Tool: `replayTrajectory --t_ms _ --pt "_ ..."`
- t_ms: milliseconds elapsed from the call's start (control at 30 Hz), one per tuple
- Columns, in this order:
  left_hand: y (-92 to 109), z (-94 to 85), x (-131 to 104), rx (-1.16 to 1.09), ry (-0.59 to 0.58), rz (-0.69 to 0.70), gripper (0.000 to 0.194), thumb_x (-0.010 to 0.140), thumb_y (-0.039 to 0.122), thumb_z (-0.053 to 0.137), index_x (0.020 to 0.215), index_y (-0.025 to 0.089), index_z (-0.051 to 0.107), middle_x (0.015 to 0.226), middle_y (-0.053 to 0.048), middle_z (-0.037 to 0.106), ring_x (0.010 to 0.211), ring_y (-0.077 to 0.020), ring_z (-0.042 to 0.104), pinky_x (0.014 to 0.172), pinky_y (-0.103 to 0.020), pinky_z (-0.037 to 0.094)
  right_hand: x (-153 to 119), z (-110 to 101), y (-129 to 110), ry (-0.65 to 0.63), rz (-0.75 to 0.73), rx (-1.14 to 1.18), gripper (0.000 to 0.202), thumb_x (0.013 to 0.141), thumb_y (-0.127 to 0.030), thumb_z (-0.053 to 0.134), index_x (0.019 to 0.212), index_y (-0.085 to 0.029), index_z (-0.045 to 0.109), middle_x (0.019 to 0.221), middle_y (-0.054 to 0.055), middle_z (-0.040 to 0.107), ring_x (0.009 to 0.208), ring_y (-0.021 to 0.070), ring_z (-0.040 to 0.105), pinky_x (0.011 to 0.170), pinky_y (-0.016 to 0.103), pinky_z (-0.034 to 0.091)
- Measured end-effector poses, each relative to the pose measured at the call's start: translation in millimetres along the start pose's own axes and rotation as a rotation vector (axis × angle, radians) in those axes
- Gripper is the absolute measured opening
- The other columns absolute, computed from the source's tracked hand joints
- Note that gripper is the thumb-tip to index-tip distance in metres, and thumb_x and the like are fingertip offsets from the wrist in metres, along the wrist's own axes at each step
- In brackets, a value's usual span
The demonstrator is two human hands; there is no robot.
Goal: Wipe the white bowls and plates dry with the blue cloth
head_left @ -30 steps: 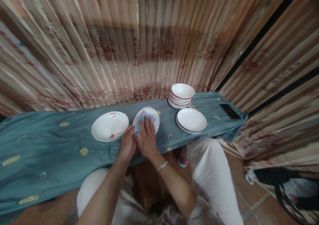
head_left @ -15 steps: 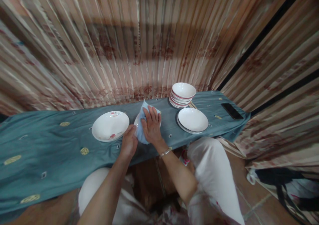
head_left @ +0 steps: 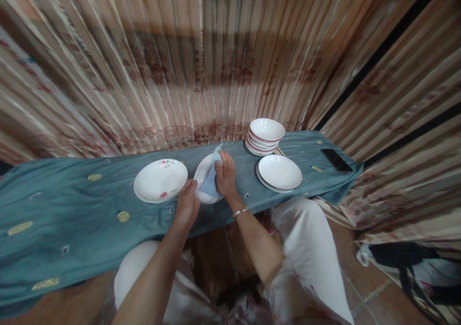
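Note:
A white plate (head_left: 202, 170) is tilted in front of me at the middle of the table. My left hand (head_left: 188, 201) grips its left rim, thumb on the upper face. A light blue cloth (head_left: 211, 183) lies bunched over the plate's right part. My right hand (head_left: 226, 175) is closed round the cloth and presses it at the plate's right edge. Part of the plate is hidden under cloth and fingers. To the left rests a large white plate with red flowers (head_left: 161, 181). At the right is a small stack of white plates (head_left: 280, 172).
Behind the plate stack stands a pile of white bowls with red bands (head_left: 266, 130), with what look like chopsticks (head_left: 279, 151) beside it. A black phone (head_left: 336, 160) lies near the right end of the green tablecloth (head_left: 90, 210). Pleated curtains (head_left: 216, 61) hang behind the table.
My right hand has gone from lying flat over the cloth to clutching it at the plate's right side. More of the plate's face shows. My left hand keeps its hold.

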State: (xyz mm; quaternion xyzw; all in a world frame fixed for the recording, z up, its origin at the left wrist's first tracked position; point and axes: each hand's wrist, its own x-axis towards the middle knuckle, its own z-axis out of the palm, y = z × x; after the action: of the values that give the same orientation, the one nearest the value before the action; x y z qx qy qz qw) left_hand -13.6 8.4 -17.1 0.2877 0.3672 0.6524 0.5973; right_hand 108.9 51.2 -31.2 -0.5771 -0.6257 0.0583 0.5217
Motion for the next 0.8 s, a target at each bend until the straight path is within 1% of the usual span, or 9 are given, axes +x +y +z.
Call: replayTrajectory --t_ms 100,233,300,400,567,667,800 --pt "-0.5 -0.2 -0.2 -0.029 -0.017 0.010 0.022 0.067 0.034 0.081 0.072 0.020 0.063 0.069 0.004 0.064 0.077 -0.0154 0.064 0.079 -0.027 0.053 -2.3 2.2 2.4 0.014 0.074 0.026 0.058 0.107 -0.046 0.020 0.151 -0.017 0.043 0.151 0.016 0.051 0.145 0.0221 0.039 0.120 0.047 0.030" --pt "0.1 -0.7 -0.3 -0.032 -0.025 -0.012 0.024 0.068 0.035 0.080 0.076 0.019 0.064 0.070 0.004 0.064 0.080 -0.0159 0.066 0.082 -0.028 0.053 -8.0 4.9 6.5 0.023 0.115 0.042 0.062 0.106 -0.049 0.017 0.152 -0.014 0.041 0.151 0.017 0.050 0.147 0.0226 0.036 0.121 0.047 0.030" --pt "1.5 -0.2 -0.5 -0.030 0.003 -0.013 0.023 0.068 0.034 0.079 0.076 0.019 0.064 0.071 0.003 0.065 0.080 -0.0155 0.066 0.083 -0.027 0.053 -12.1 6.6 8.0 0.026 0.142 0.041 0.064 0.106 -0.050 0.016 0.152 -0.013 0.040 0.152 0.019 0.048 0.148 0.0233 0.035 0.122 0.048 0.029" --pt "3.9 1.4 -0.9 -0.030 0.054 -0.012 0.019 0.068 0.030 0.077 0.074 0.019 0.062 0.072 0.004 0.066 0.077 -0.0134 0.065 0.081 -0.025 0.052 -20.9 9.2 8.6 0.034 0.208 0.044 0.068 0.105 -0.052 0.014 0.155 -0.010 0.034 0.157 0.022 0.042 0.151 0.0246 0.031 0.122 0.050 0.028" --pt "5.1 3.9 -1.2 -0.018 0.030 -0.037 0.016 0.072 0.030 0.074 0.075 0.020 0.062 0.069 0.005 0.065 0.075 -0.0145 0.066 0.081 -0.027 0.053 -42.0 10.6 5.0 0.032 0.313 0.093 0.075 0.104 -0.054 0.018 0.158 -0.003 0.024 0.163 0.026 0.029 0.155 0.0281 0.023 0.123 0.054 0.025" --pt "5.7 6.3 -1.7 0.003 0.058 -0.033 0.018 0.071 0.031 0.074 0.075 0.020 0.060 0.068 0.005 0.065 0.072 -0.0145 0.064 0.079 -0.028 0.053 -58.2 10.0 0.5 0.002 0.389 0.128 0.079 0.103 -0.055 0.021 0.158 0.001 0.020 0.165 0.029 0.023 0.156 0.0304 0.019 0.124 0.058 0.021" --pt "5.9 9.8 -2.2 0.058 0.089 -0.019 0.023 0.071 0.036 0.075 0.077 0.021 0.059 0.070 0.004 0.065 0.067 -0.0139 0.062 0.071 -0.026 0.051 -83.6 10.1 -10.5 -0.041 0.532 0.202 0.084 0.101 -0.060 0.024 0.159 0.000 0.017 0.168 0.027 0.015 0.158 0.0312 0.012 0.125 0.058 0.017"
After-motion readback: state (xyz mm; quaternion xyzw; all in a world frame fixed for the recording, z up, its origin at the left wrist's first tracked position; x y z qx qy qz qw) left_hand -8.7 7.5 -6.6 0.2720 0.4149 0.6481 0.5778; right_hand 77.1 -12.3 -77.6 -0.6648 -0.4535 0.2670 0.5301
